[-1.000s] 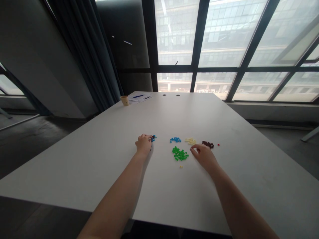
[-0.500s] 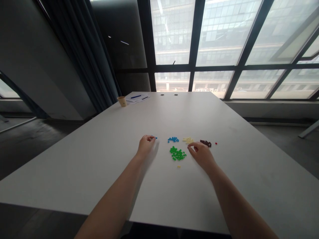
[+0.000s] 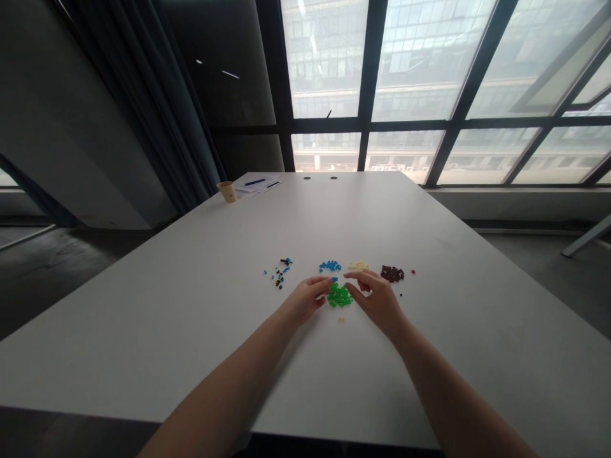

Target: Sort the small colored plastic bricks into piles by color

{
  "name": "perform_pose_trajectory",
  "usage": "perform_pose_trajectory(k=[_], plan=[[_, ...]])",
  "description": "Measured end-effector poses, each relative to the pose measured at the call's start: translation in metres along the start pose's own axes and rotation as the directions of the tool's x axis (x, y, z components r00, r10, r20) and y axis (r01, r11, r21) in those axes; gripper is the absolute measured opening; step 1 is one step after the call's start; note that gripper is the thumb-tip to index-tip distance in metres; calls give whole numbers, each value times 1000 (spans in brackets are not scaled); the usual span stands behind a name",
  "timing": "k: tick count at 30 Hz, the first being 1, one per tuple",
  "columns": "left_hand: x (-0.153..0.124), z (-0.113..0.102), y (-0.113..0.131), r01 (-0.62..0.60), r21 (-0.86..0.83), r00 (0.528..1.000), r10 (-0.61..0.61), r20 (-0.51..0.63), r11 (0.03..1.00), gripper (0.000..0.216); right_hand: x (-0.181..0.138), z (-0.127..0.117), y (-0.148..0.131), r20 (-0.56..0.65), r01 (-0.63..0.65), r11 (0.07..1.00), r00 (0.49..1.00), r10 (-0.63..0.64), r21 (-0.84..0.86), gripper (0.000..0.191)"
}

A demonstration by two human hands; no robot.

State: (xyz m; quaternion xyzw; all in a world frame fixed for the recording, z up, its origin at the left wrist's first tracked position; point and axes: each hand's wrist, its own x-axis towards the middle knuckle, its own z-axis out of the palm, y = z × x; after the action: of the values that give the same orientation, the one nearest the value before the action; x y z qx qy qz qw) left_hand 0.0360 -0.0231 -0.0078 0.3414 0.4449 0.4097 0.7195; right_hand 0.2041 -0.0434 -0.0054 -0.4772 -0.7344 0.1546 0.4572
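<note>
Both bare forearms reach in from the lower corners, left arm (image 3: 233,388) and right arm (image 3: 443,381) angled inward so the hands nearly meet, apart by a small gap. Left hand (image 3: 305,300): fingers (image 3: 321,284) pinched at the tips, pointing right. Right hand (image 3: 380,304): thumb and index finger parted, pointing left, other fingers curled.

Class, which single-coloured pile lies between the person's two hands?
The green pile; the blue pile, cream pile and brown pile all lie farther back.
</note>
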Motion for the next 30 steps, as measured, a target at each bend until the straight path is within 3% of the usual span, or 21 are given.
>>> perform_pose_trajectory(k=[6, 10, 14, 16, 18, 21, 23, 26, 30], plan=[[-3, 3, -6, -14, 47, 997, 10, 78, 999, 26, -2, 2, -1, 33, 21, 1000, 999, -21, -12, 16], [-1, 3, -9, -47, 122, 998, 40, 56, 991, 26, -3, 6, -2, 46, 18, 999, 999, -16, -49, 14], [12, -11, -3, -201, 354, 974, 224, -23, 913, 22, 13, 4, 5, 58, -21, 990, 998, 30, -143, 16], [21, -26, 5, -292, 496, 911, 395, -116, 818, 18, 30, 3, 14, 64, -92, 971, 992, 109, -222, 17], [29, -46, 14, -341, 659, 781, 592, -198, 670, 14, 49, 3, 25, 87, -163, 938, 976, 198, -308, 17], [37, -76, 25, -317, 856, 594, 789, -155, 407, 17, 74, 13, 38, 176, -192, 889, 942, 285, -417, 17], [41, -91, 28, -229, 930, 545, 830, -121, 286, 22, 86, 26, 42, 246, -188, 866, 912, 329, -464, 18], [48, -104, 25, -74, 970, 560, 815, -151, 231, 30, 98, 46, 41, 320, -184, 843, 867, 382, -505, 19], [58, -108, 16, 9, 979, 648, 744, -161, 204, 31, 107, 66, 36, 355, -190, 828, 836, 418, -527, 18]])
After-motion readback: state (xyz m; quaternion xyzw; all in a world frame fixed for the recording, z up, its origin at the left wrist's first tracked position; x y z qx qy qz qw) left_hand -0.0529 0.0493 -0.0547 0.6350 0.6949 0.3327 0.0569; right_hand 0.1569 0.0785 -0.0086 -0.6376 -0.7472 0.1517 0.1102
